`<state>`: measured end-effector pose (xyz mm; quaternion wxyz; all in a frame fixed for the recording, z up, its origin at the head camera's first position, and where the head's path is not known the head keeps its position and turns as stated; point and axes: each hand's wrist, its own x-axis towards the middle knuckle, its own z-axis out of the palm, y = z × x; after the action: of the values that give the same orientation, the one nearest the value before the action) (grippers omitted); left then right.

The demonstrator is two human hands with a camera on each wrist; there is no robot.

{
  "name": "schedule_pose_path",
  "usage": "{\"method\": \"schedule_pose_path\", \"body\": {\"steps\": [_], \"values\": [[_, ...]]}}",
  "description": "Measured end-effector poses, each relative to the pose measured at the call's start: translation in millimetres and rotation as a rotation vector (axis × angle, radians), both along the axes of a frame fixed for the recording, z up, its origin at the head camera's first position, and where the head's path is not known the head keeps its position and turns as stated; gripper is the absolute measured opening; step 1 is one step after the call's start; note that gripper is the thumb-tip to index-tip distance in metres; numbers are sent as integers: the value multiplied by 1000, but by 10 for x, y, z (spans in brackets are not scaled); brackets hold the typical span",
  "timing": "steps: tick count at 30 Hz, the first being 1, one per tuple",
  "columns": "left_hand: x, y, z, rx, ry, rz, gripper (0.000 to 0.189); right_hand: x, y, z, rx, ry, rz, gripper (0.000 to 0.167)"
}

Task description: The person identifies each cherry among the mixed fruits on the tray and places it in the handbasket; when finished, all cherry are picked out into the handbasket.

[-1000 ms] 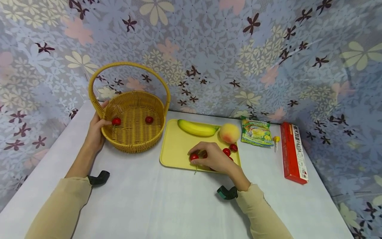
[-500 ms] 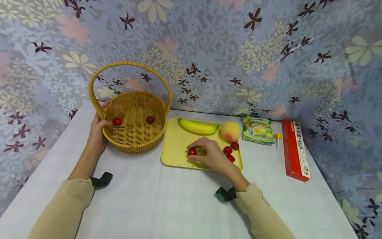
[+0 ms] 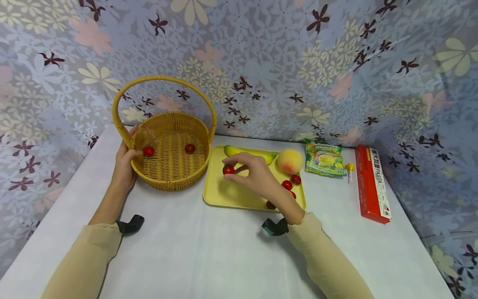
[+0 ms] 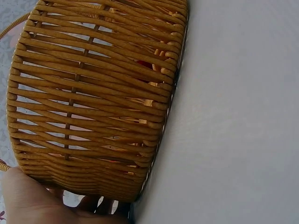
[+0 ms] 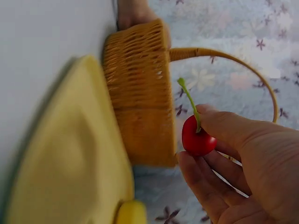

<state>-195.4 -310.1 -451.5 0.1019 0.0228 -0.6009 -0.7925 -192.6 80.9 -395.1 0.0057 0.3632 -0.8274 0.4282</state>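
Observation:
Between thumb and fingers my right hand (image 3: 254, 174) pinches a red cherry (image 5: 199, 136) with a green stem, held above the yellow tray (image 3: 220, 195). My left hand (image 3: 125, 164) grips the left side of the woven basket (image 3: 169, 185), its thumb over the rim. Inside that basket lie two cherries, one by the left thumb (image 3: 148, 151) and another cherry (image 3: 189, 148) to the right. On the tray, a banana (image 3: 267, 156) is partly covered by the right hand, a peach (image 3: 290, 161) sits at the back right corner, and several cherries (image 3: 286, 185) lie near the right edge.
Right of the tray are a green snack packet (image 3: 325, 160), a yellow lollipop (image 3: 349, 167) and a red pasta box (image 3: 372, 185). The basket's tall handle (image 3: 164, 77) arches upward. A floral cloth (image 3: 261, 62) hangs behind the white table (image 3: 186, 249).
My right hand has lifted the cherry off the tray and moved left and away from me with it. The left hand keeps its grip on the basket.

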Motion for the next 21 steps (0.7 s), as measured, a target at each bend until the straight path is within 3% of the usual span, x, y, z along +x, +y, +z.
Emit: {"method": "schedule_pose_path", "body": {"steps": [7, 13, 21], "values": [[-17, -10, -1, 10, 5, 13, 77, -69, -429, 228, 1, 36, 53, 36], [-23, -33, -4, 26, 13, 30, 77, -160, -774, 311, 38, 22, 61, 36], [-20, -21, -5, 29, 4, 6, 80, -375, -1179, 395, 100, 70, 29, 32]]}}
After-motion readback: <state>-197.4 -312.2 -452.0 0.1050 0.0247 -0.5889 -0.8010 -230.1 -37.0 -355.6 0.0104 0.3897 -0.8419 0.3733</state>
